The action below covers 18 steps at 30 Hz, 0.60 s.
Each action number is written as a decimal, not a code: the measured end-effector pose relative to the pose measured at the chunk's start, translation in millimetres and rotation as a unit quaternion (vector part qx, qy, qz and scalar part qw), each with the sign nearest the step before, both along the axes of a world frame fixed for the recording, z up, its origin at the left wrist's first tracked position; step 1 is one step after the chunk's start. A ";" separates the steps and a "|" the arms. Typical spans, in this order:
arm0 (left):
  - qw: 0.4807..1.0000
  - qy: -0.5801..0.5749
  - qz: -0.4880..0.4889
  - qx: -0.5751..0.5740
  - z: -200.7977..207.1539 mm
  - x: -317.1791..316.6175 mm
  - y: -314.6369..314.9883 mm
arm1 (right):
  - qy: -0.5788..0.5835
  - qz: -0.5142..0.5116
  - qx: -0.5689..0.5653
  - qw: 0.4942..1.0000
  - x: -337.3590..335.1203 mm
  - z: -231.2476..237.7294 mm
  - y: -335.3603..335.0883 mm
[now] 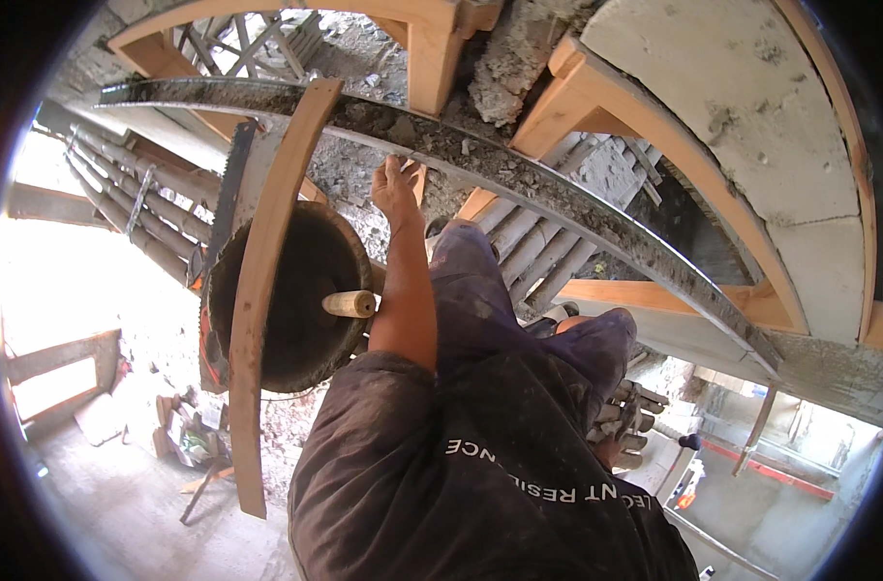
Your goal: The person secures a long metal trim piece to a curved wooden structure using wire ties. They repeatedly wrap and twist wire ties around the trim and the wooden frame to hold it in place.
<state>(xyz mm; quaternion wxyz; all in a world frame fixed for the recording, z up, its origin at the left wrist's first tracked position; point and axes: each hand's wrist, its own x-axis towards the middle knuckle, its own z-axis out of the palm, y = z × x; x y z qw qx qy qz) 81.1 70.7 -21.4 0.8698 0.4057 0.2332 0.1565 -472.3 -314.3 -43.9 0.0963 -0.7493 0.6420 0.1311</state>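
The left hand [395, 189] was raised at centre, fingers bent, tips at the near edge of one narrow, curved strip crusted with grey mortar [519, 172]. Whether the fingers gripped anything, or touched the strip, could not be told. The right hand [638, 418], grey-coated or gloved, was beside the right knee; its fingers appeared apart, but any hold could not be confirmed.

The strip arced from far left to near right. Left of the left forearm stood one round black bucket [311, 252]. One pale cylindrical wooden handle [350, 304] projected from it. One long, curved light-brown plank [267, 261] lay across the bucket's left side, and one dark-bladed handsaw [236, 169] was positioned beside them. At least two orange-brown arched timber frames were visible: one far left [311, 10], one right [674, 121]. At least four round poles [141, 189] extended at left.

The right forearm was hidden behind the body. The plank covered part of the bucket, and the handle's lower end was hard to make out. The saw's handle end was partly concealed.

Below the strip were wooden slats [538, 247] and grey rubble [359, 184]. The pale floor [122, 513] at near left was dusty; strong light washed out the left side.
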 end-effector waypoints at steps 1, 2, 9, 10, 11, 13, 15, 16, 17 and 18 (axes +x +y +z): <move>1.000 -0.004 0.001 0.008 1.1 0.2 -0.3 | -0.004 0.016 -0.008 1.000 -5.3 -11.6 -2.0; 1.000 -0.002 0.004 0.018 2.1 -0.4 -0.6 | -0.004 0.028 -0.002 1.000 -9.1 -22.1 -5.5; 0.985 0.027 0.018 0.167 5.2 -11.8 -4.9 | 0.039 0.039 0.046 0.997 -11.5 -34.2 -16.0; 0.988 0.023 0.013 0.154 4.9 -11.6 -3.9 | 0.034 0.052 0.033 0.998 -8.7 -29.0 -12.4; 0.990 0.020 0.008 0.141 4.6 -10.8 -2.3 | 0.039 0.062 0.032 0.997 -5.5 -23.8 -7.3; 0.995 0.003 0.004 0.101 2.7 -7.6 0.3 | -0.030 0.052 0.053 0.997 1.6 -13.5 1.8; 0.998 0.001 0.005 0.058 -0.2 -5.4 3.7 | -0.112 0.023 0.033 0.993 7.7 -4.6 9.1; 0.999 0.005 0.007 0.033 -1.9 -4.6 4.1 | -0.165 0.001 -0.006 0.986 10.6 -2.2 12.7; 1.000 0.003 0.014 0.014 -3.6 -4.1 4.4 | -0.191 -0.022 -0.007 0.981 13.9 1.5 12.6; 1.000 0.027 0.001 0.003 -5.2 -4.0 3.5 | -0.179 -0.007 -0.025 0.984 16.8 4.1 13.9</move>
